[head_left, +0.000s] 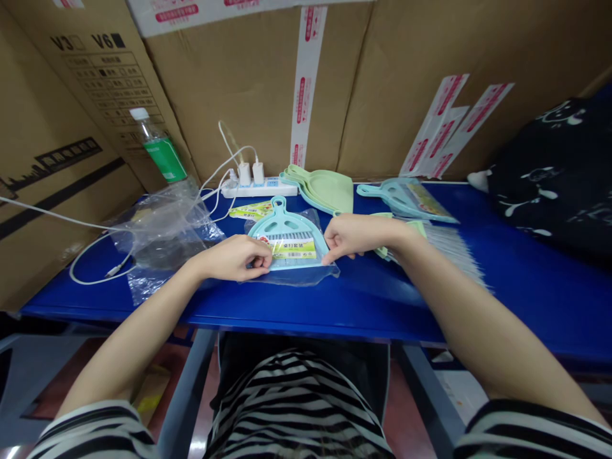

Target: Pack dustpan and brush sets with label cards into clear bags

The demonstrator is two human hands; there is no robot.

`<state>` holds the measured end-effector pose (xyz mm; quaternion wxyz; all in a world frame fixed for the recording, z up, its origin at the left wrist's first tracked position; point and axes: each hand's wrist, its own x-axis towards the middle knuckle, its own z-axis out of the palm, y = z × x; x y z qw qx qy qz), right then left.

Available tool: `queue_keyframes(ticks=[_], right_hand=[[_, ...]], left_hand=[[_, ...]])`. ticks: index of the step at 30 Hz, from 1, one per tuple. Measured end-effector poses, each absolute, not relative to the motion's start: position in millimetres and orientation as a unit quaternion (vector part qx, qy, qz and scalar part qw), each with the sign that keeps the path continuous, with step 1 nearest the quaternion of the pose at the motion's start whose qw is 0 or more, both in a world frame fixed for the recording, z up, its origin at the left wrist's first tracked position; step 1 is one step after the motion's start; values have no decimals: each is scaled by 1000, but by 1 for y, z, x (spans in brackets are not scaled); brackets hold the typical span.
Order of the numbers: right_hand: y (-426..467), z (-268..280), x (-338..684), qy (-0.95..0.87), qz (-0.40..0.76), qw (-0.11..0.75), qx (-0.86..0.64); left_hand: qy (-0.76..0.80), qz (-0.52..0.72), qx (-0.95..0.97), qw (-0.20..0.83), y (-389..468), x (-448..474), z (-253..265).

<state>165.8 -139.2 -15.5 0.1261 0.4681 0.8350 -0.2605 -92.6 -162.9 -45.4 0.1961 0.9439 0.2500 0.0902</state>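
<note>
A light-blue dustpan (287,223) lies on the blue table inside a clear plastic bag (303,278), its handle pointing away from me. A yellow-green label card (299,248) and a row of brush bristles show through the film. At the bag's lower left, my left hand (238,258) is closed with its fingers curled on the film. My right hand (352,234) pinches the bag's right edge between thumb and fingers. Just beyond the right hand, partly hidden by the forearm, are brushes with pale bristles (452,250) and green handles.
Behind the bag sit stacked green dustpans (335,188), loose label cards (253,210) and a white power strip (275,187) with cables. Another bagged blue dustpan (406,194) lies right. Crumpled plastic bags (165,223) and a bottle (164,156) are left. Cardboard (248,89) walls the back.
</note>
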Motion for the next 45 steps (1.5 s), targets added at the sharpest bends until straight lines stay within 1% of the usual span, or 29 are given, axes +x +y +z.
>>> queue_keyframes(ticks=[3, 5, 11, 16, 22, 26, 31, 37, 45], right_hand=[[-140, -14, 164, 861, -257, 72, 432], [-139, -15, 162, 874, -258, 59, 407], [-135, -21, 164, 884, -261, 79, 379], [-135, -21, 170, 886, -261, 96, 371], [-136, -23, 174, 903, -236, 118, 339], [-138, -23, 174, 905, -227, 122, 339], [-144, -21, 172, 901, -218, 138, 349], [-149, -21, 163, 907, -186, 129, 356], [-145, -22, 159, 899, -193, 120, 374]], left_hand=[[250, 86, 944, 198, -163, -93, -45], [251, 85, 944, 198, -164, -93, -44], [249, 83, 944, 199, -165, -93, -44], [257, 72, 938, 220, -164, -96, -42], [242, 52, 940, 236, -164, -100, -40], [233, 45, 945, 225, -166, -101, -40], [241, 51, 937, 247, -164, -100, -40], [238, 56, 934, 259, -161, -100, -39], [261, 61, 938, 222, -159, -104, -39]])
